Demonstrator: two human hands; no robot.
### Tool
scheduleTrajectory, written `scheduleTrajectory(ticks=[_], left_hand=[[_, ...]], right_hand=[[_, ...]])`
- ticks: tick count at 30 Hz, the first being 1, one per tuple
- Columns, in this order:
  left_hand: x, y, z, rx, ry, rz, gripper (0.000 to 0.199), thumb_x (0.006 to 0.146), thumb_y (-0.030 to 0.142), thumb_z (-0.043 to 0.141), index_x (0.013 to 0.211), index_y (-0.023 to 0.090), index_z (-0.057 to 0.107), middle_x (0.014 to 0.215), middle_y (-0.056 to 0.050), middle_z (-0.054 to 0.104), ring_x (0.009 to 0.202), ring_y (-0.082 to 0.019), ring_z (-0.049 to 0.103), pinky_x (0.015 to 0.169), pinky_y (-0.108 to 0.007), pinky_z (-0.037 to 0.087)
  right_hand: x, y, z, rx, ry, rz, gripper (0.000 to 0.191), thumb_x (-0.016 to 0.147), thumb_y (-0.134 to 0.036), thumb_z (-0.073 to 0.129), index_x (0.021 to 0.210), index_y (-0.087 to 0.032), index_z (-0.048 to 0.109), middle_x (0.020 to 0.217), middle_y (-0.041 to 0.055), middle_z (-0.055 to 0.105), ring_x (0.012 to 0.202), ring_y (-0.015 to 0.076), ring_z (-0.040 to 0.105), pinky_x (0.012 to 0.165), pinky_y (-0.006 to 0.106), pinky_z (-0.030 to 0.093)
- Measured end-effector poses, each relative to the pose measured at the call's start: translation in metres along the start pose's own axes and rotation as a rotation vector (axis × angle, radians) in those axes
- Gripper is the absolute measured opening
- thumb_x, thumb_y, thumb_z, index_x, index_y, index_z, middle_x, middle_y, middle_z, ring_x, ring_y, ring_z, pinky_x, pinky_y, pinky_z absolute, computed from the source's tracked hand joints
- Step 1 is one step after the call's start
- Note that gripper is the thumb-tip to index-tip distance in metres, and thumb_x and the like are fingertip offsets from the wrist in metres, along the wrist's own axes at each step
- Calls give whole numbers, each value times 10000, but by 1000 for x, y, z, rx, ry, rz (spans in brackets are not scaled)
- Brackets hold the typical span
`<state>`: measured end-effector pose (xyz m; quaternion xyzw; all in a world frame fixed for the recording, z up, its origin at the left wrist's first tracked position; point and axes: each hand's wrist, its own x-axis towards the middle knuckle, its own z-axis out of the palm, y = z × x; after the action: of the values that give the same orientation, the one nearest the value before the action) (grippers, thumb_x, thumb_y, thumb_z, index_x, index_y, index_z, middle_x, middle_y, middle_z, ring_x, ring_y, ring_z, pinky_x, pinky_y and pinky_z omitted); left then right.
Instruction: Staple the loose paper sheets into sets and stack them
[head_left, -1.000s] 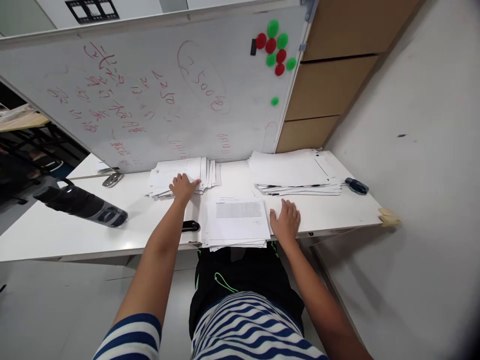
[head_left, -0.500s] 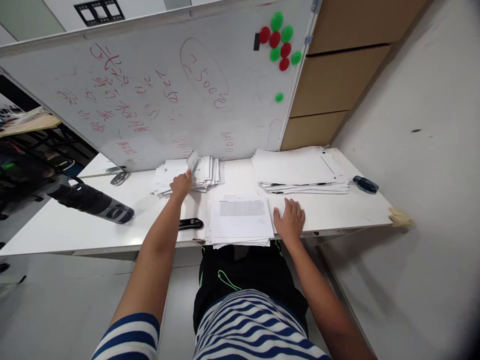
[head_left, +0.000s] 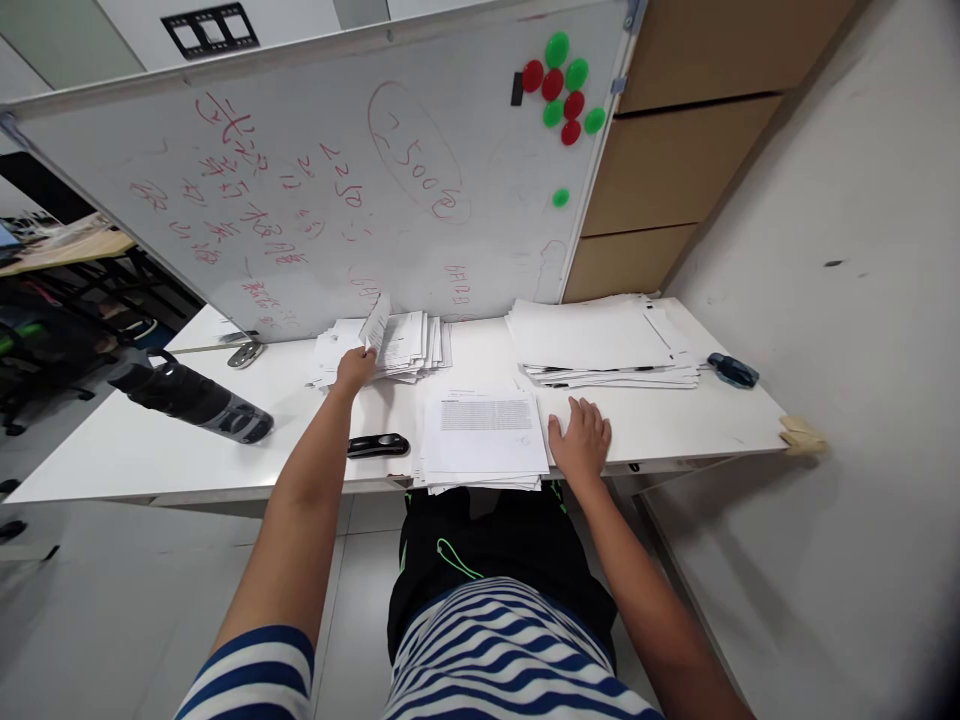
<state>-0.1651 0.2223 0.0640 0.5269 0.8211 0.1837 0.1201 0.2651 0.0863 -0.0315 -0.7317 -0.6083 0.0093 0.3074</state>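
Note:
At the back left of the white desk, my left hand (head_left: 355, 368) is closed on a sheet of paper (head_left: 376, 325), which bends upward over a loose pile of papers (head_left: 415, 343). My right hand (head_left: 581, 438) rests on the desktop with its fingers stretched out and nothing in it. Just left of that hand lies a stack of printed sheets (head_left: 484, 445) at the desk's front edge, in front of my body. A black stapler (head_left: 378, 446) lies between this stack and my left forearm.
Behind the desk (head_left: 660, 425) stands a whiteboard (head_left: 300, 90) with red writing and round magnets. A wide paper stack (head_left: 592, 335) lies at the back right, beside a dark blue object (head_left: 733, 370). A black bottle (head_left: 202, 405) and a computer mouse (head_left: 245, 354) are on the left.
My left hand has moved slightly left and down, and the sheet in it is now bent up further, its printed side showing. My right hand has stayed in place.

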Motion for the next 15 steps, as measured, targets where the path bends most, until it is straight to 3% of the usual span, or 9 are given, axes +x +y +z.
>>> scheduleTrajectory(ticks=[7,15], left_hand=[[2,-11,3,-86,39,-72,365,832,497,539,826,157,672,806,-85,712,685,-187,620,580,-274,400],[-7,7,2,-5,156,-81,412,771,582,612,736,171,611,768,-99,671,740,-230,599,595,-288,350]], right_hand=[[0,1,2,-16,14,-4,508,943,-395,415,1354,-112,511,1435,191,514,1379,324,374,1148,560,228],[0,1,3,-16,38,-19,475,938,-390,410,1315,-131,538,1415,190,526,1362,331,391,1133,559,238]])
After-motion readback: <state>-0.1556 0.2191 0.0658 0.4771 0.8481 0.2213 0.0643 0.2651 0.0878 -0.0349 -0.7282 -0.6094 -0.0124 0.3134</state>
